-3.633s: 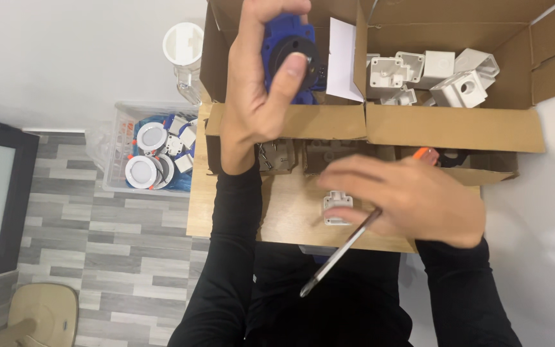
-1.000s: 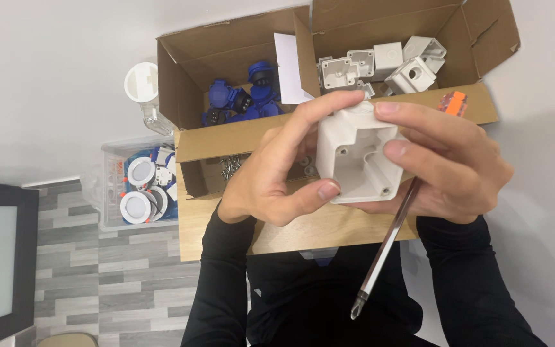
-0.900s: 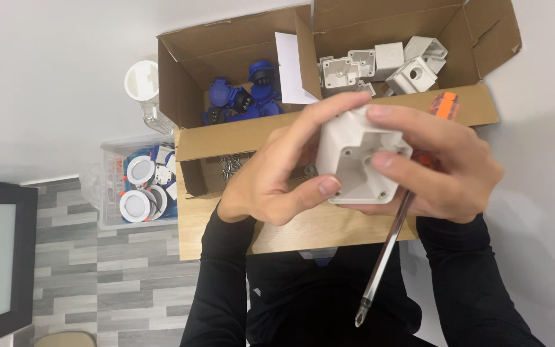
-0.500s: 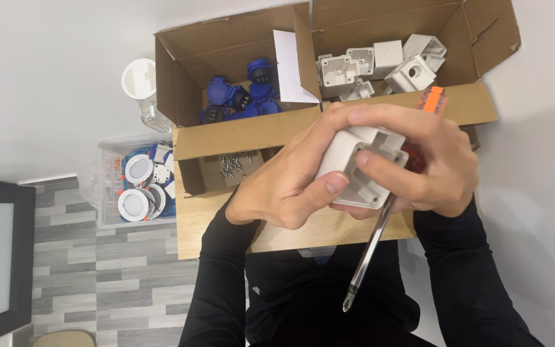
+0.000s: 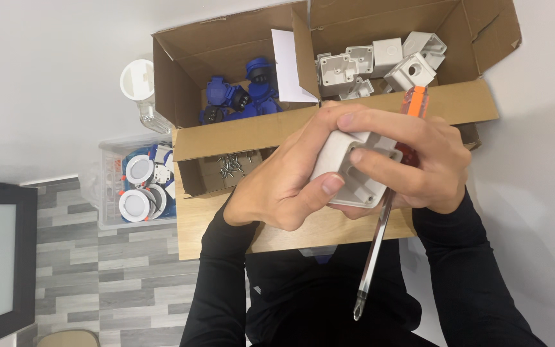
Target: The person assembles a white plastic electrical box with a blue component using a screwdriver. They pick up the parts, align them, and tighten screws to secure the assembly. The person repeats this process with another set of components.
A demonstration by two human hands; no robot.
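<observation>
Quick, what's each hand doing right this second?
Left hand: closed around the white plastic box.
Right hand: closed on the same box, with an orange-handled screwdriver tucked in its grip.

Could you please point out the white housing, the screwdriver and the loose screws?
white housing (image 5: 354,183), head view, its flat face.
screwdriver (image 5: 372,257), head view, its metal shaft.
loose screws (image 5: 234,164), head view, middle of the pile.

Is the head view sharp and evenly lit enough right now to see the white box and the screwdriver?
Head view: sharp, no motion blur; the white box and screwdriver shaft show crisp edges in both hands. Light is soft and even, no glare; a faint shadow falls on the wall at right. Straight edges of the cardboard box look slightly bowed by the wide lens.
</observation>
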